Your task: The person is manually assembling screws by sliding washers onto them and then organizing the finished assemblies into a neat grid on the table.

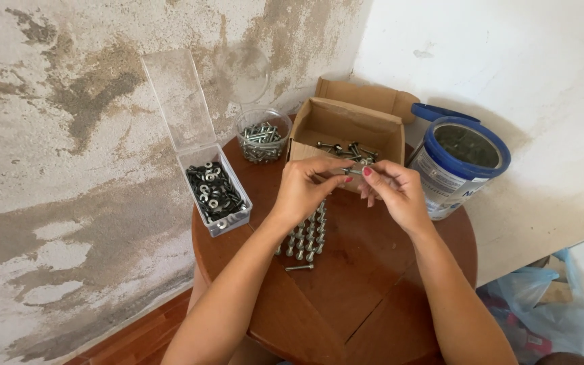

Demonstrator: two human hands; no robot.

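You hold one small bolt (354,171) between the fingertips of both hands, your left hand (303,189) and your right hand (395,192) pinched close on it, just above the cardboard box (343,128) of loose bolts. I think you are fitting a little part onto it. Next, it likely needs a steady twist, then a spot among the standing bolts (307,233) on the round tabletop (346,297).
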